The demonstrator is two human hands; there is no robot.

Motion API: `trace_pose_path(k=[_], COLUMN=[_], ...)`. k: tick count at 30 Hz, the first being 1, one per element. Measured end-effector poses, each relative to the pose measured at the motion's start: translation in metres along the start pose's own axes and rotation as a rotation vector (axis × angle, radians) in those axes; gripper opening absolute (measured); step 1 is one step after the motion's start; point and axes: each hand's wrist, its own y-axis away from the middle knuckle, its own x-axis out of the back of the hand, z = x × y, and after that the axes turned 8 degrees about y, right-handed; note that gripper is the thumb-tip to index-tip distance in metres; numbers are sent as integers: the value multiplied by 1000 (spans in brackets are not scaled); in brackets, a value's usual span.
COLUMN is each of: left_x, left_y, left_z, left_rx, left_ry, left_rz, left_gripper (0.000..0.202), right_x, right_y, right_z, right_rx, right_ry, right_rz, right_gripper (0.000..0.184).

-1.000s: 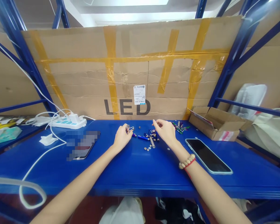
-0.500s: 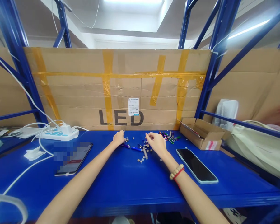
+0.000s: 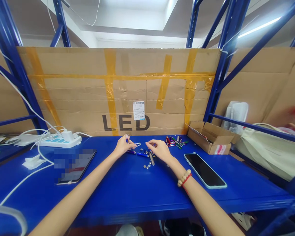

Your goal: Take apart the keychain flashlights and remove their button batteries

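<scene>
My left hand (image 3: 123,147) is closed around a small blue keychain torch (image 3: 127,137) held upright, its silver clip (image 3: 137,144) sticking out to the right. My right hand (image 3: 159,150) reaches over a scatter of small parts (image 3: 147,156) on the blue shelf, thumb and forefinger pinched together; what they hold is too small to make out. Blue and silver torch tubes lie between the hands, with several round button cells (image 3: 147,166) just in front. A beaded bracelet (image 3: 184,178) sits on my right wrist.
A pile of coloured keychain torches (image 3: 174,141) lies beside an open cardboard box (image 3: 211,139). A phone (image 3: 204,170) rests at right, another phone (image 3: 75,165) at left. A power strip (image 3: 57,141) with white cables sits far left. Taped cardboard marked LED (image 3: 125,95) forms the back wall.
The view has tilted up and shifted slightly. My left hand has lifted the blue torch upright; my right hand has moved a little left over the parts.
</scene>
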Motion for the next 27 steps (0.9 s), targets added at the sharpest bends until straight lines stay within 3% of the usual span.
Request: trace_pose_path(k=[5,13,18,21,24,27], left_x=[-13,-7,-6,-4,-3,-5], left_y=[34,47,43,44,45,46], left_z=[10,16,14,15,15,13], left_rx=[22,286,405,308,114,6], left_ry=[356,668,731,645,501,385], left_rz=[-68,-57,-99,-126,-118,-127], left_gripper=[49,46,30,25,33,38], right_x=[-9,-6,-9,-9,-9,-10], right_y=[4,2,3,6,8,9], right_z=[-7,-10,-8,-12,-16,-18], right_rx=[211,296,322,227,154,141], right_ry=[-323,-377,-352,-360,-374,-394], right_rz=[-175,-20,-55,-93,-138,-198], right_gripper=[35,25,25,27,32,36])
